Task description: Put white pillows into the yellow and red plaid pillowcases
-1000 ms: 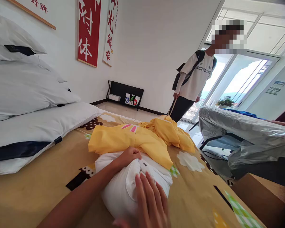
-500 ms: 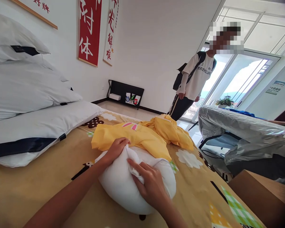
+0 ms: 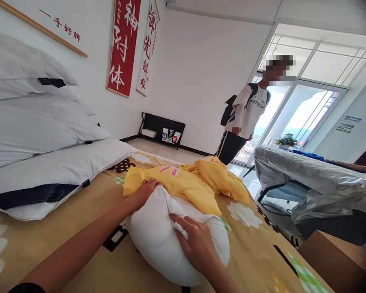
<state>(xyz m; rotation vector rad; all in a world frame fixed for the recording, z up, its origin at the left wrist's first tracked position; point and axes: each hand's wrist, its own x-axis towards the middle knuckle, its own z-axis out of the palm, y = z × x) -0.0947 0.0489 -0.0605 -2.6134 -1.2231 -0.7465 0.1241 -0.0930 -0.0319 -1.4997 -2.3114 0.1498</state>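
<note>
A plump white pillow point(image 3: 152, 240), bunched and folded at its top, rests on the patterned brown bed sheet point(image 3: 88, 215). My left hand point(image 3: 144, 192) is at its far left, fingers curled over the pillow's raised edge, close to a yellow cloth. My right hand point(image 3: 197, 240) pinches the folded white fabric near the middle of the top, thumb below and fingers above. Just beyond the pillow lies the yellow cloth point(image 3: 189, 187), crumpled at its right end and marked with pink and white shapes.
Stacked white pillows point(image 3: 42, 122) with dark trim line the left side. Ahead, a person point(image 3: 247, 110) with a backpack stands by glass doors. To the right are a plastic-wrapped piece of furniture point(image 3: 299, 162) and a cardboard box point(image 3: 332, 260). A low black shelf point(image 3: 161, 126) stands against the wall.
My view has tilted up slightly. The left hand has shifted a little over the pillow's far edge, while the right keeps its pinch. The standing person appears slightly lower and further left.
</note>
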